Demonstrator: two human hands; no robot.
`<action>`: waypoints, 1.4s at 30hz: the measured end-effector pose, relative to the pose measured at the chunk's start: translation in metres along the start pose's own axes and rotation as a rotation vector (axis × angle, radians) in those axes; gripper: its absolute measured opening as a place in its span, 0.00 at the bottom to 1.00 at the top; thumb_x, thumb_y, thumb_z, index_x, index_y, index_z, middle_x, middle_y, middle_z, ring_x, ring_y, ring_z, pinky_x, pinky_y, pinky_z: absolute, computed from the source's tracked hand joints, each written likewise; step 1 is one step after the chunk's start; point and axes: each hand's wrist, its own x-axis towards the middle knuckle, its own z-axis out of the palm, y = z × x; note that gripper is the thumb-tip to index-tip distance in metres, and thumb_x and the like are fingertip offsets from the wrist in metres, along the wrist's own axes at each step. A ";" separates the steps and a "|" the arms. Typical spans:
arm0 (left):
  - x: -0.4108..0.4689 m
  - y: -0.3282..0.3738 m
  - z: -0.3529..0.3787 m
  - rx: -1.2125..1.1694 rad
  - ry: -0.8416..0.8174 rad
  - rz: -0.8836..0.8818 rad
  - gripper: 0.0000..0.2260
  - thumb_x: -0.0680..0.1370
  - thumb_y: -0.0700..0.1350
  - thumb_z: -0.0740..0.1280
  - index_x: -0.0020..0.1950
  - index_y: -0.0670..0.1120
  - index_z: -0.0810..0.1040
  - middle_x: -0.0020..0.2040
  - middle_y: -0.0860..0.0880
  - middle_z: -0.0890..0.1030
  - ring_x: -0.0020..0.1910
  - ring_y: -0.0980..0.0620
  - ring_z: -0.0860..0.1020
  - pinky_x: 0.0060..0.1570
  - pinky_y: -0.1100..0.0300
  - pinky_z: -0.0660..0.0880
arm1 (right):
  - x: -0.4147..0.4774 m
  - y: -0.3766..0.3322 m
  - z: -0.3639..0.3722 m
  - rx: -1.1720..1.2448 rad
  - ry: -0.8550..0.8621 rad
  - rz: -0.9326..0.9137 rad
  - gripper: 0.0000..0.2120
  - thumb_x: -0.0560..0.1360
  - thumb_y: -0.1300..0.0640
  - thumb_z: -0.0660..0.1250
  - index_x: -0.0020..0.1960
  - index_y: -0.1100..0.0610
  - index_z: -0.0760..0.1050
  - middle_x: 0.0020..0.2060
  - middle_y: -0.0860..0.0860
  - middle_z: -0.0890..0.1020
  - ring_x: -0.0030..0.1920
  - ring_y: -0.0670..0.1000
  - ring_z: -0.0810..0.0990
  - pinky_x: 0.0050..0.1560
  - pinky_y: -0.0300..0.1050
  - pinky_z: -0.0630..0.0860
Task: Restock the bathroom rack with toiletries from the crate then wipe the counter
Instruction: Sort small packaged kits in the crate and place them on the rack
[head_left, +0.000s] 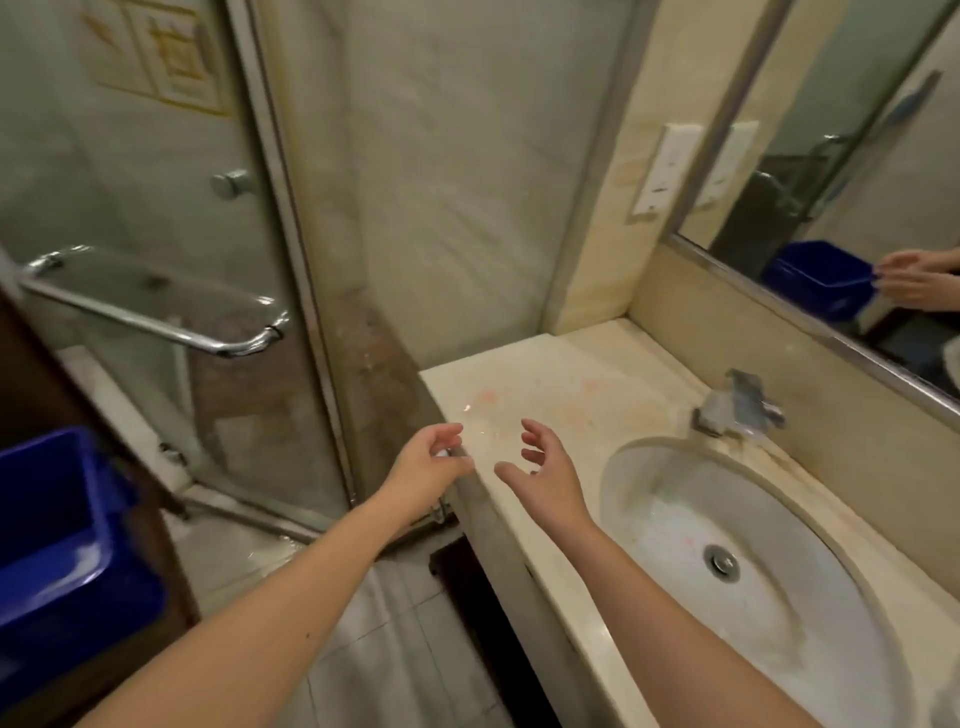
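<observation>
Stained marble counter beside the sink, glass rack on the shower wall bare. Both hands out front: left hand loosely curled at the counter's edge, right hand spread, neither holding anything I can make out. The blue crate sits low on the left (contents hidden). Best turn to it, grip one item firmly, set it flat on the rack.

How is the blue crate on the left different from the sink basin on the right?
The blue crate is deep blue with straight walls and squared corners; the sink basin is pale, rounded and oval. The crate stands apart, low at the left on a dark surface, while the basin is sunk into the counter. The basin has a metal drain in its bottom; the crate's inside shows none. Both are open-topped, and neither visibly holds anything.
</observation>
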 end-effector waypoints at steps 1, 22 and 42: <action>-0.003 -0.002 -0.003 -0.009 0.033 -0.008 0.20 0.75 0.38 0.70 0.65 0.48 0.73 0.60 0.50 0.77 0.62 0.48 0.76 0.66 0.48 0.72 | 0.004 -0.001 0.003 -0.004 -0.035 -0.015 0.31 0.71 0.56 0.73 0.70 0.47 0.66 0.63 0.45 0.73 0.60 0.46 0.74 0.54 0.39 0.71; -0.121 -0.076 -0.153 -0.229 0.654 -0.208 0.22 0.76 0.40 0.70 0.68 0.52 0.72 0.62 0.54 0.76 0.59 0.55 0.76 0.65 0.49 0.73 | -0.028 -0.059 0.195 -0.065 -0.665 -0.249 0.29 0.70 0.58 0.74 0.69 0.51 0.69 0.63 0.49 0.74 0.60 0.45 0.73 0.59 0.40 0.71; -0.221 -0.176 -0.395 -0.230 0.853 -0.244 0.19 0.77 0.42 0.70 0.67 0.53 0.72 0.60 0.55 0.76 0.60 0.55 0.74 0.63 0.52 0.74 | -0.134 -0.124 0.452 -0.088 -0.871 -0.271 0.28 0.74 0.56 0.72 0.71 0.48 0.66 0.65 0.47 0.72 0.64 0.47 0.72 0.55 0.45 0.78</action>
